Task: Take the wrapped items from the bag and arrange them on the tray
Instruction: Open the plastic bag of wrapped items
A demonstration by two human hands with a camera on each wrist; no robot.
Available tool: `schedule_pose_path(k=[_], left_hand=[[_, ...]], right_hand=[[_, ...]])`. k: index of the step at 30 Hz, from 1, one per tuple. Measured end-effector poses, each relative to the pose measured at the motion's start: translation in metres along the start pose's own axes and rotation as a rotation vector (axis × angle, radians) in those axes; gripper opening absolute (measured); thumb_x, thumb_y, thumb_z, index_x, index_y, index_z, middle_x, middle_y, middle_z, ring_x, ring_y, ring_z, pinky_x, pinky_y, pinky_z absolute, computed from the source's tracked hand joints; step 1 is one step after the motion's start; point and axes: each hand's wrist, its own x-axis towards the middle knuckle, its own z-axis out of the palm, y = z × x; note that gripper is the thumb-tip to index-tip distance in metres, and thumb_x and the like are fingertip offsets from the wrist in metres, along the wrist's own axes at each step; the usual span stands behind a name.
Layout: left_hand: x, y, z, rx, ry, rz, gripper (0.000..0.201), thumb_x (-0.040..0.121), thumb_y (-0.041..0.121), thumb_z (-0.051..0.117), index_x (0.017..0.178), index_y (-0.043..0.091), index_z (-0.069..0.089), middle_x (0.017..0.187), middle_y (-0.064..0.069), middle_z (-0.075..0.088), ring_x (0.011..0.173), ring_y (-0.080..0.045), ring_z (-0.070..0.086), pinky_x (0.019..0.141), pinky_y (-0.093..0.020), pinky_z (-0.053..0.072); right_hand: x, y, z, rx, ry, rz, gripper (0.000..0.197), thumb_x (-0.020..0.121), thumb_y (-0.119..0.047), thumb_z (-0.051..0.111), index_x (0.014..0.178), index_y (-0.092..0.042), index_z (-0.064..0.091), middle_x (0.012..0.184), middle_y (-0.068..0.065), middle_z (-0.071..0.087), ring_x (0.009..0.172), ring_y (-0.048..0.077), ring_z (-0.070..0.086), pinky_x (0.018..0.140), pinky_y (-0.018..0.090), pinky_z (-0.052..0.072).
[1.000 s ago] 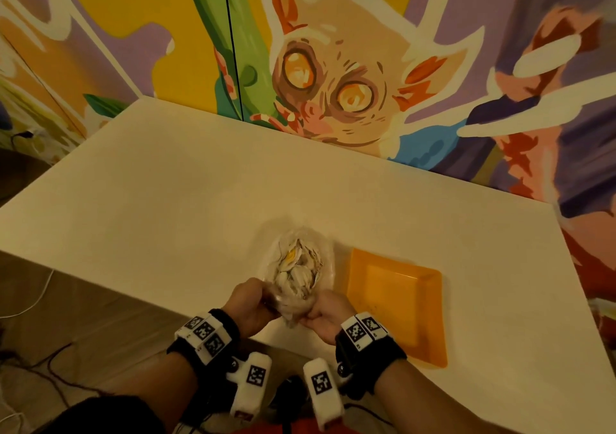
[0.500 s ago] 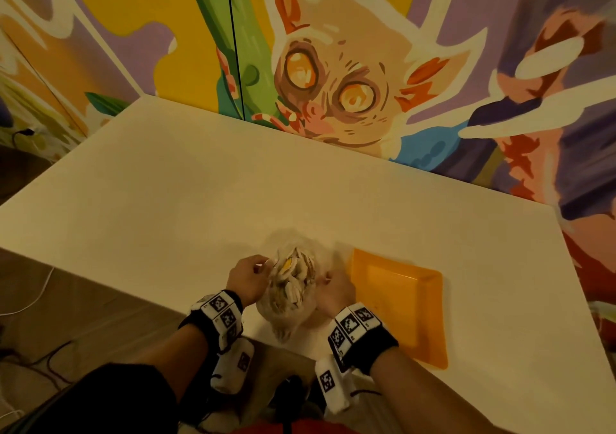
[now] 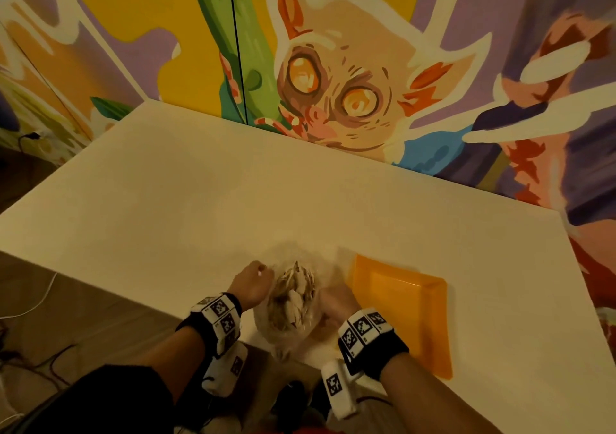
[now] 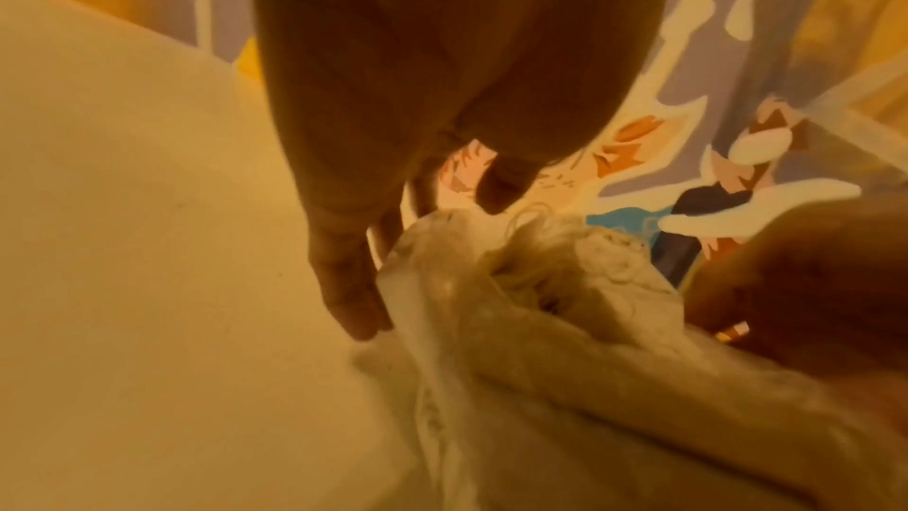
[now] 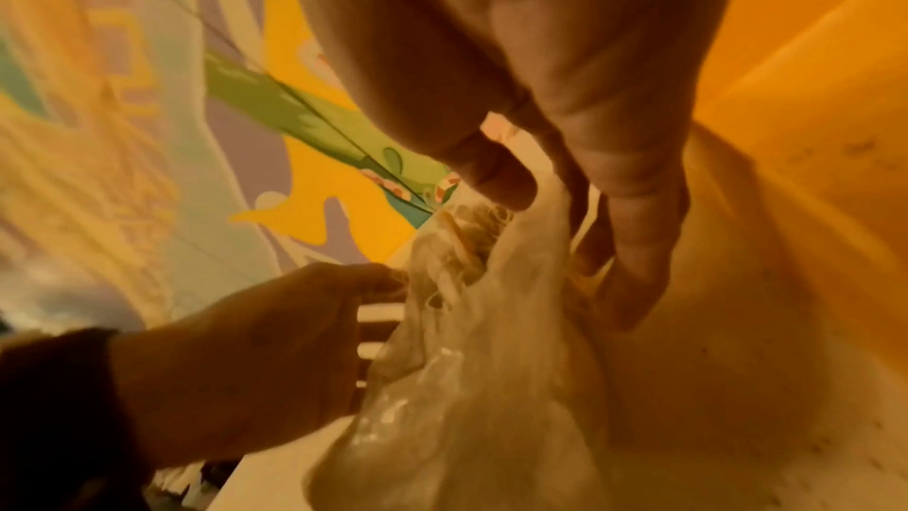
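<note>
Fingers (image 4: 351,286) of left hand (image 3: 250,285) pinching left edge of clear bag's (image 3: 290,303) mouth; fingers (image 5: 634,232) of right hand (image 3: 335,302) curled on right edge, thumb pressed to the film. Bag lying at near edge of white table (image 3: 200,200), between both hands, long axis running away from the body, open mouth pointing toward the far wall, knotted tail hanging over the table edge. Inside, a heap of pale wrapped items (image 3: 296,290), too jumbled and blurred to count. Just beside right hand, one orange tray (image 3: 430,333), square, flat on the table, not touching the bag as far as visible. One bag, one tray, two hands. Behind the table, painted mural wall (image 3: 333,83) with a wide-eyed creature. Black wristbands with printed markers on both wrists; cables on the floor at left.
</note>
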Motion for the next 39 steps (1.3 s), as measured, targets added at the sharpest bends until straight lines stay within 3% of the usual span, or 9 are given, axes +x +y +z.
schedule_pose_path(k=[6,10,12,20,27,31,33,35,39], left_hand=[[0.007,0.024,-0.001,0.075,-0.075,0.245,0.043,0.101,0.036,0.044,0.142,0.025,0.042,0.144,-0.002,0.046,0.128,-0.024,0.047,0.1,-0.028,0.038],[0.013,0.035,-0.004,0.025,-0.016,0.215,0.025,0.1,0.028,0.049,0.094,0.011,0.067,0.096,-0.008,0.066,0.09,-0.025,0.06,0.079,-0.03,0.045],[0.011,0.037,-0.005,0.024,-0.018,0.188,0.04,0.101,0.027,0.045,0.064,0.013,0.047,0.064,-0.003,0.045,0.062,-0.02,0.043,0.063,-0.029,0.033],[0.004,0.054,0.001,-0.1,-0.078,0.064,0.054,0.106,0.03,0.032,0.054,0.013,0.031,0.051,-0.003,0.03,0.046,-0.017,0.027,0.053,-0.026,0.027],[0.006,0.054,-0.001,-0.191,-0.137,0.073,0.036,0.102,0.038,0.04,0.104,0.011,0.064,0.102,-0.004,0.062,0.09,-0.018,0.057,0.081,-0.029,0.043],[0.008,0.044,-0.006,-0.05,-0.074,0.104,0.035,0.103,0.022,0.042,0.133,0.009,0.055,0.137,-0.007,0.052,0.125,-0.024,0.049,0.102,-0.031,0.04],[0.002,0.039,-0.006,-0.003,0.06,0.152,0.027,0.098,0.018,0.048,0.122,0.014,0.06,0.127,-0.006,0.059,0.115,-0.024,0.056,0.093,-0.029,0.044],[-0.008,0.038,-0.006,0.072,0.186,0.216,0.015,0.091,0.016,0.056,0.104,0.017,0.063,0.108,-0.002,0.064,0.1,-0.021,0.06,0.081,-0.025,0.044],[-0.031,0.039,-0.004,0.284,0.019,0.152,0.02,0.086,0.036,0.065,0.093,0.017,0.063,0.093,-0.001,0.065,0.081,-0.016,0.059,0.066,-0.026,0.047]], right_hand=[[0.0,-0.014,-0.011,-0.089,0.237,-0.192,0.039,0.101,-0.024,0.046,0.137,-0.011,0.047,0.132,0.008,0.057,0.114,0.023,0.058,0.083,0.023,0.045],[0.006,-0.018,-0.013,-0.122,0.276,-0.251,0.029,0.1,-0.026,0.049,0.107,-0.009,0.07,0.101,0.006,0.068,0.095,0.022,0.064,0.077,0.026,0.047],[0.006,-0.019,-0.016,-0.122,0.225,-0.25,0.031,0.099,-0.02,0.045,0.09,-0.005,0.07,0.085,0.006,0.064,0.084,0.021,0.06,0.071,0.027,0.046],[0.0,-0.027,-0.019,-0.109,0.05,-0.17,0.021,0.103,-0.008,0.024,0.095,-0.001,0.043,0.12,0.028,0.056,0.109,0.036,0.055,0.088,0.036,0.043],[0.013,-0.019,-0.018,0.149,0.131,-0.067,0.046,0.101,-0.035,0.035,0.09,-0.002,0.066,0.09,0.013,0.065,0.09,0.03,0.061,0.076,0.032,0.045],[0.008,-0.017,-0.023,0.079,0.169,-0.146,0.039,0.098,-0.021,0.04,0.059,-0.017,0.044,0.056,0.0,0.04,0.054,0.021,0.041,0.059,0.033,0.031],[0.0,-0.016,-0.026,0.043,0.143,-0.123,0.012,0.096,-0.022,0.045,0.093,-0.017,0.056,0.086,0.003,0.055,0.079,0.025,0.058,0.066,0.032,0.042],[-0.004,-0.01,-0.029,-0.069,0.113,-0.088,0.039,0.094,-0.026,0.05,0.131,-0.015,0.042,0.121,0.008,0.056,0.105,0.028,0.061,0.078,0.031,0.05],[-0.012,0.001,-0.028,-0.197,0.113,-0.104,0.055,0.093,-0.023,0.055,0.139,-0.01,0.029,0.122,0.016,0.059,0.089,0.029,0.069,0.071,0.033,0.058]])
